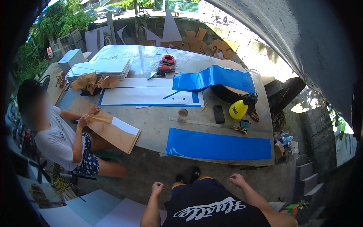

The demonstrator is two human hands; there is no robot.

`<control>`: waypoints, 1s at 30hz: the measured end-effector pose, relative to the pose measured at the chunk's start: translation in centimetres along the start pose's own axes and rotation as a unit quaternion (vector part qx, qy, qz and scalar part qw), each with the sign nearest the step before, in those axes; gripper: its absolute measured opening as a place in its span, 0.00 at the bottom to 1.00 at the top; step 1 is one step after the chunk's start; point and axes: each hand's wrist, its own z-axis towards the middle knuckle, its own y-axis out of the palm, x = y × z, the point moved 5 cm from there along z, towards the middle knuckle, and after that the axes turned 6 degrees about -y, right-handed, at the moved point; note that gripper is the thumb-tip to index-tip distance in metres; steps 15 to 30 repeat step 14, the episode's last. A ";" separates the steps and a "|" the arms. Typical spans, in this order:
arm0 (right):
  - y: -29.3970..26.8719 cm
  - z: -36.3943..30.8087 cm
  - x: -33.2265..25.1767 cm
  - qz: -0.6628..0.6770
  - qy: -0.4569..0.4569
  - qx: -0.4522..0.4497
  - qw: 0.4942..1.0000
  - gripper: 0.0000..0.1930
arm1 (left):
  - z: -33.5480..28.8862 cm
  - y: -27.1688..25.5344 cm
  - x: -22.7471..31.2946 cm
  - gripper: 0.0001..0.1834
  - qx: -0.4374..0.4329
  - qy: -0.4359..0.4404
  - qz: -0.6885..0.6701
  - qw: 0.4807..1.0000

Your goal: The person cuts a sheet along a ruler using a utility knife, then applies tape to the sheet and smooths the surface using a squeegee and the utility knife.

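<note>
My left hand [157, 187] hangs before my body, off the table's near edge, its fingers curled in and nothing showing in it. To the right, my right hand [237, 180] is also loosely closed and touches nothing. Nearest to both lies a glossy blue sheet [219, 145], flat along the near edge of the grey table [151, 130]. Behind that sheet are a long ruler [204, 122], a roll of tape [183, 113], a black phone [218, 114], a yellow-handled cutter [239, 130] and a yellow spray bottle [238, 109].
On the left, a co-worker [62, 132] peels brown paper [100, 118] from a white panel [125, 126]. A blue folded sheet [215, 77], a white blue-edged panel [132, 99], stacked white boards [98, 69] and red wire coils [167, 62] lie farther back. White sheets [117, 212] stand at lower left.
</note>
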 end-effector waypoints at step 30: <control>0.7 -0.5 -1.3 0.012 0.001 -0.018 1.000 0.14 | 1.1 -1.3 -1.8 0.03 0.004 -0.034 0.031 0.999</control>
